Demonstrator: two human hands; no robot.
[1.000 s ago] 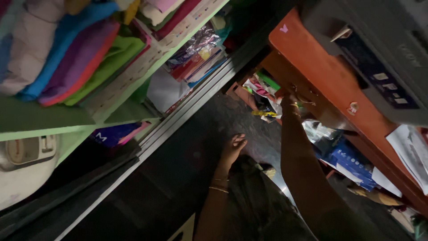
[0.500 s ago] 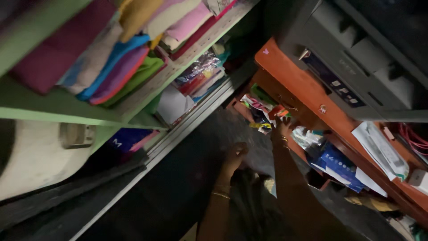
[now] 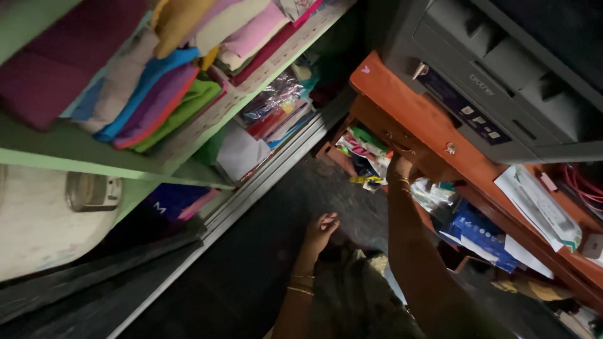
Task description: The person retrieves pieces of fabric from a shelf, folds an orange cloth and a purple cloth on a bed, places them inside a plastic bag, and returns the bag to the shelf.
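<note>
Dim cluttered shop corner; right hand (image 3: 398,168) reaching into orange desk's open drawer (image 3: 370,145), grip hidden; left hand (image 3: 321,230) hanging loosely open, empty.

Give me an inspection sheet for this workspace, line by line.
Surface: orange wooden desk, with a grey printer on top.
Job's things: drawer under the desk edge; packets crammed below it.
Clutter: blue box; papers; folded cloths on a green shelf.
Hands: right hand up at the drawer front, grip unclear; left hand low, fingers loose, holding nothing.
Cables: red cables at the far right.
Surroundings: dark floor; white appliance at the left.
</note>
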